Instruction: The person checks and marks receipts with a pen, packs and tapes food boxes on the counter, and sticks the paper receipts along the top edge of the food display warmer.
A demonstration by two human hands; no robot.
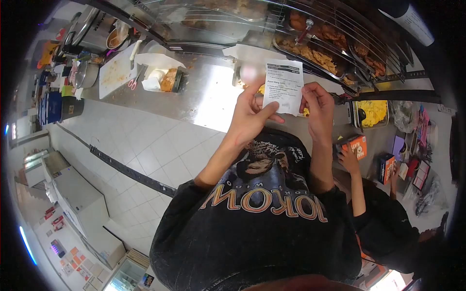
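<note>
A printed paper receipt point(283, 80) is stretched between my two hands above the metal counter. My left hand point(252, 107) grips its lower left edge, thumb on the front. At the right edge, my right hand point(317, 104) pinches it between thumb and fingers. Behind the paper lies an opened white takeaway box point(242, 52), mostly hidden, with a bit of yellow food showing. To the left, another open box point(161, 77) holds something white and a browned piece of food.
Trays of fried food point(310, 53) sit in a wire-racked case ahead. A cutting board point(119, 70), knife point(136, 50) and red-handled scissors point(133, 82) lie left. A co-worker's hand point(348, 159) touches an orange box point(358, 147) at right, near a yellow-food tray point(373, 114).
</note>
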